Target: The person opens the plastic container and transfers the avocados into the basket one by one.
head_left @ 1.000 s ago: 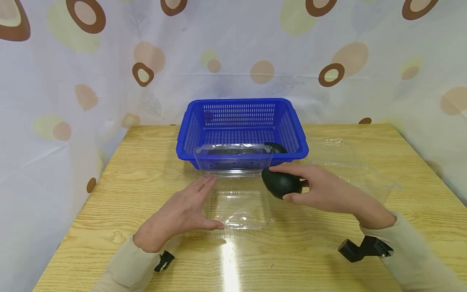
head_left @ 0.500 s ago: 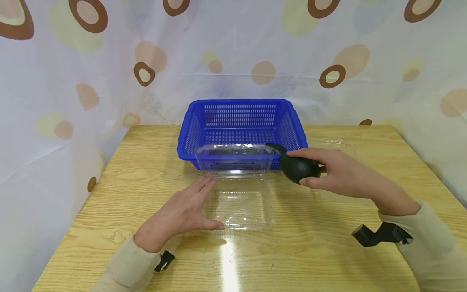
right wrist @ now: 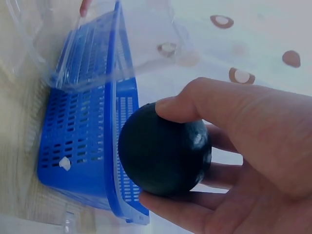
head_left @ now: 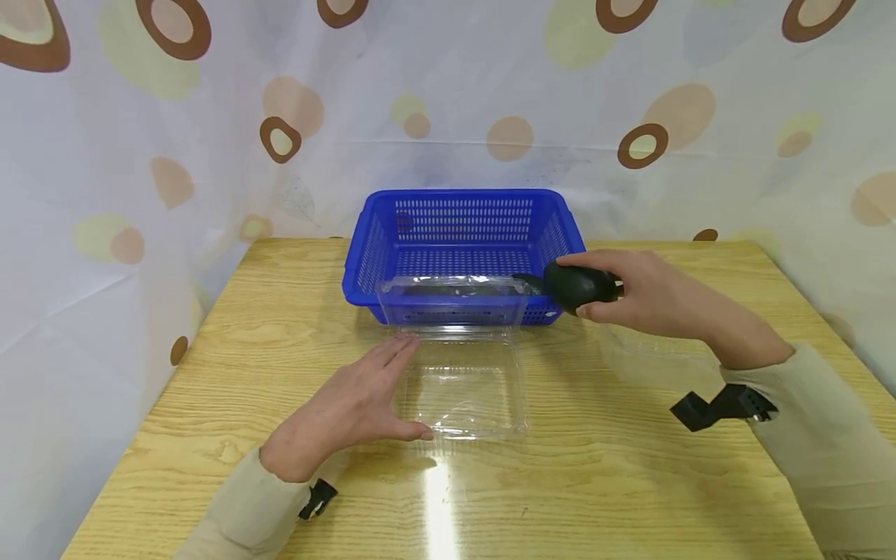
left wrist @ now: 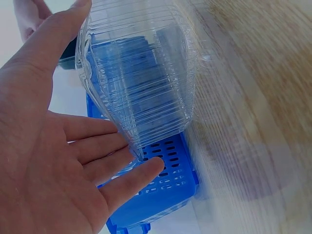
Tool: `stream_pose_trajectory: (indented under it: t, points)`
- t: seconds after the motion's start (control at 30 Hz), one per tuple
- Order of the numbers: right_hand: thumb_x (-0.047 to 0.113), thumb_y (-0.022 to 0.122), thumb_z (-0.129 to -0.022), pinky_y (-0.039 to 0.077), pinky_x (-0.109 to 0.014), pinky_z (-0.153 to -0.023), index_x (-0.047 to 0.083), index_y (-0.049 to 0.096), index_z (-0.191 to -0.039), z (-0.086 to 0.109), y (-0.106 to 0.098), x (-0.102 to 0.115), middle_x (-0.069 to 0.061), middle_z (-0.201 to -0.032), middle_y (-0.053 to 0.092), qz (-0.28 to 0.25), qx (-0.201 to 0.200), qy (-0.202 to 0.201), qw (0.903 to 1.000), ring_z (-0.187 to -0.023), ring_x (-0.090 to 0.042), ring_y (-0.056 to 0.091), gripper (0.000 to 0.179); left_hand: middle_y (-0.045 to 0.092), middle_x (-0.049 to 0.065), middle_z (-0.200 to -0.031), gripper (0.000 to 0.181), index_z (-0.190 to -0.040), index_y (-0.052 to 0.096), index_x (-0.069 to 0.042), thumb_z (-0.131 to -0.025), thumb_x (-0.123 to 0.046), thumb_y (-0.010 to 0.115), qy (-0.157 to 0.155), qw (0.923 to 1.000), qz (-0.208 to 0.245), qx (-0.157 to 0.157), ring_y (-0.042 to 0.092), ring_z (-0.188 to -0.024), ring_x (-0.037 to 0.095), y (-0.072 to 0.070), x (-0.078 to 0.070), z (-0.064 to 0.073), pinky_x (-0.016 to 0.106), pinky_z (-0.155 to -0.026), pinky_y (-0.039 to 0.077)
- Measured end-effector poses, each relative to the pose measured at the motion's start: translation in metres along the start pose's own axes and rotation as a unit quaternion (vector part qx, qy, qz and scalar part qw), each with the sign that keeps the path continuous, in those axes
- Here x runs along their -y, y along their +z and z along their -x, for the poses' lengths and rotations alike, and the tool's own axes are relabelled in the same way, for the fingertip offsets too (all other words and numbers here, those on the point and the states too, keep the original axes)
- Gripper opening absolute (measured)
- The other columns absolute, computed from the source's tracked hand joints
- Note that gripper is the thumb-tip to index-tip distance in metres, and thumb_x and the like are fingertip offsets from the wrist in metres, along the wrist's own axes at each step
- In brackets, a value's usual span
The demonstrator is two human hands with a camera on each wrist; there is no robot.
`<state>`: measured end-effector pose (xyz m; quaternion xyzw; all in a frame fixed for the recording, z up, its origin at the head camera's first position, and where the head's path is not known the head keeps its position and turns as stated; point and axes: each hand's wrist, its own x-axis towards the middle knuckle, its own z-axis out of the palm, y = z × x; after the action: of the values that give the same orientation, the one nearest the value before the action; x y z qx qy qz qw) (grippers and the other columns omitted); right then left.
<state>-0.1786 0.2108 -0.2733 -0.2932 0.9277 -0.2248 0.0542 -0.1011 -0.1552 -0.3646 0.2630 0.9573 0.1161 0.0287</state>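
A dark green avocado (head_left: 579, 286) is held in my right hand (head_left: 647, 295), thumb on one side and fingers on the other. It overlaps the front right corner of the blue basket (head_left: 455, 192) in the head view; the right wrist view has it (right wrist: 163, 151) beside the basket's rim. My left hand (head_left: 343, 416) spans the left side of a clear plastic clamshell box (head_left: 465, 397), fingers extended near its hinge and thumb at its near edge. The box's lid stands raised in front of the basket. Dark avocados (head_left: 528, 281) lie inside the basket, partly behind the lid.
More clear plastic packaging (head_left: 658, 346) lies on the wooden table (head_left: 595, 482) at the right, partly under my right arm. A patterned curtain (head_left: 448, 93) hangs behind the table and along its sides.
My right hand has carried the avocado from beside the clear box to the right and away from me, up to the basket's front right corner. The left hand has stayed in place.
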Motion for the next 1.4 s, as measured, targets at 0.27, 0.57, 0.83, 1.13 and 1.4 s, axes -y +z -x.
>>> stream_pose_trajectory:
  t: [0.27,0.57,0.83,1.13,1.4]
  points:
    - [0.019,0.071,-0.090,0.050,-0.034,-0.070,0.016,0.048,-0.147,-0.024,0.000,-0.007,-0.021,-0.135,0.057,0.012,0.002,0.029,0.9995,-0.094,-0.026,0.061,0.062,0.032,0.019,-0.160,0.119,-0.154,0.029,0.002,-0.070,-0.068,0.077,0.007,1.0000,-0.002,-0.004,0.033,-0.147,0.033,0.001,-0.001,0.000,0.046,-0.117,0.035]
    - [0.018,0.068,-0.089,0.049,-0.035,-0.068,0.012,0.046,-0.148,-0.054,-0.002,-0.016,-0.023,-0.133,0.056,0.044,0.019,0.043,0.9979,-0.090,-0.029,0.059,0.063,0.032,0.019,-0.159,0.119,-0.153,0.029,0.002,-0.070,-0.069,0.076,0.010,0.9999,-0.007,-0.005,0.034,-0.147,0.034,0.001,-0.002,-0.001,0.046,-0.118,0.035]
    - [0.019,0.066,-0.089,0.049,-0.037,-0.070,0.009,0.045,-0.148,-0.080,0.005,-0.026,-0.025,-0.131,0.056,0.040,0.034,0.058,0.9970,-0.093,-0.032,0.055,0.063,0.030,0.017,-0.161,0.120,-0.154,0.028,0.001,-0.069,-0.070,0.076,0.001,1.0000,-0.004,0.003,0.032,-0.148,0.033,0.002,-0.003,-0.001,0.046,-0.118,0.034]
    - [0.015,0.065,-0.089,0.052,-0.047,-0.084,0.005,0.046,-0.146,-0.102,0.014,-0.031,-0.025,-0.134,0.055,0.054,0.027,0.064,0.9961,-0.103,-0.036,0.053,0.061,0.031,0.018,-0.160,0.119,-0.154,0.028,0.001,-0.070,-0.069,0.076,0.003,0.9999,-0.011,-0.004,0.032,-0.148,0.033,0.002,-0.003,-0.001,0.046,-0.117,0.036]
    - [0.011,0.066,-0.090,0.049,-0.057,-0.100,0.002,0.043,-0.148,-0.115,0.028,-0.033,-0.029,-0.147,0.043,0.113,0.042,0.044,0.9917,-0.130,-0.046,0.047,0.062,0.031,0.018,-0.160,0.120,-0.154,0.029,0.001,-0.070,-0.069,0.076,0.005,0.9998,-0.016,-0.005,0.033,-0.147,0.033,0.003,-0.003,-0.002,0.045,-0.117,0.036]
